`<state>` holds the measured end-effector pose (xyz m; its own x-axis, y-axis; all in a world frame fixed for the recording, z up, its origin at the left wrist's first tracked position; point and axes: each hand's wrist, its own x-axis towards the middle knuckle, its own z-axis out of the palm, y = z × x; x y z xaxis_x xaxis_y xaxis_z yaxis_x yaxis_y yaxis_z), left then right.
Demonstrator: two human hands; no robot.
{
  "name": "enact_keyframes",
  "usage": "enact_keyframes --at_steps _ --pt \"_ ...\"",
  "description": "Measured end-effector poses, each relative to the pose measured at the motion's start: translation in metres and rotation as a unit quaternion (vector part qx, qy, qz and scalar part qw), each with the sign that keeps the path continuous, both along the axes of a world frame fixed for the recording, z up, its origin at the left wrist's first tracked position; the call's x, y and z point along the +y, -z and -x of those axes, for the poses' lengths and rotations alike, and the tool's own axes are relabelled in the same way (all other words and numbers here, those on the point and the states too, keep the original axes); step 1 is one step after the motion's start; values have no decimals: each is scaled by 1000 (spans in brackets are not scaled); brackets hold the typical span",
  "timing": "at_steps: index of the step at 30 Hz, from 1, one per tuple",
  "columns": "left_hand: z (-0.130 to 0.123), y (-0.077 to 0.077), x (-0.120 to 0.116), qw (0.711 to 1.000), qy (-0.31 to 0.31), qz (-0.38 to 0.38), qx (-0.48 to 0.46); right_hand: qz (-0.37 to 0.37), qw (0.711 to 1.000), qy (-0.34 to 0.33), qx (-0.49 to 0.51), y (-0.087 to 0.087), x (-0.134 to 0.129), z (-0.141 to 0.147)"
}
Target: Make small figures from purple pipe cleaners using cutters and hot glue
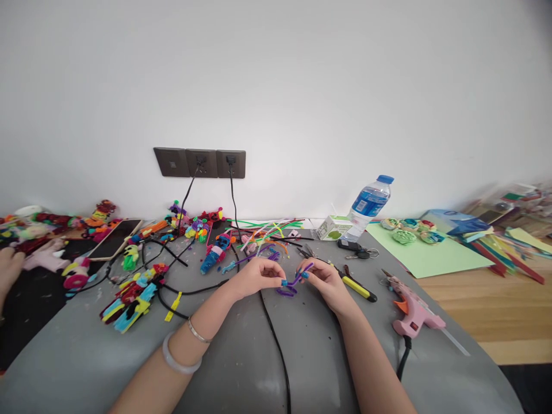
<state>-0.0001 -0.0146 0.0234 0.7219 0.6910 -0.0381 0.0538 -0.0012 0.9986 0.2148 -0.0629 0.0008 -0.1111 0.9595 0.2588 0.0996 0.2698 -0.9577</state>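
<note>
A bent purple pipe cleaner (297, 278) is held between my two hands over the middle of the grey table (241, 356). My left hand (261, 276) pinches its left part between thumb and fingertips. On the right, my right hand (322, 280) pinches the upper part, whose tip sticks up past the fingers. Purple loops hang just below the fingertips. Behind my hands lie loose pipe cleaners (276, 231) in green, white and orange. A blue and pink pipe-cleaner figure (215, 253) lies to the left of them.
A pink glue gun (416, 313), a yellow cutter (359, 288), keys (364, 253), a tilted bottle (370, 201) and a carton (334, 227) are at the right. Colourful figures (133, 296), black cables (276, 339) and a phone (115, 239) lie left. Another person's hand (9, 270) shows at the left edge.
</note>
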Motion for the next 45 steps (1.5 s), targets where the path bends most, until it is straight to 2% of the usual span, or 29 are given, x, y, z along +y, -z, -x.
enact_keyframes --at_steps 45 --pt "0 2 2 1000 20 -2 10 14 1000 -21 17 2 0 0"
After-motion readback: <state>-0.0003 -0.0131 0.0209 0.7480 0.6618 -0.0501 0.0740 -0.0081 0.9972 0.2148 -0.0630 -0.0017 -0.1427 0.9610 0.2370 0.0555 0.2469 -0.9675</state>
